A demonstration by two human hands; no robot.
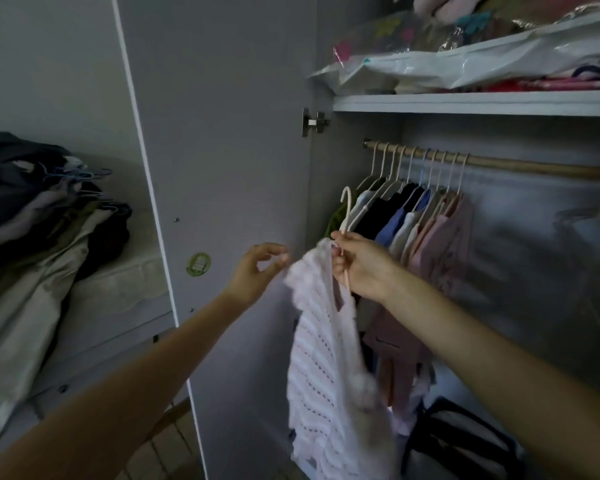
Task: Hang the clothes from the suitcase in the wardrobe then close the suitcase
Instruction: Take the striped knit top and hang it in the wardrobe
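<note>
At centre frame, the right hand (359, 265) has its grip closed around the neck of a pale pink hanger (346, 216), whose hook stands free below the wardrobe rail (499, 164). From the hanger a pale pink knitted garment (323, 358) hangs down in front of the open wardrobe door (229, 133). Just left of it, the left hand (257, 271) has a narrow grip, fingertips pinching the garment's upper edge at the shoulder. Along the rail, upper right, a row of hung clothes (413, 216) sits bunched together. Above, the shelf (475, 102) carries bagged items. At left frame, a heap of clothes (39, 237) lies on a bed.
</note>
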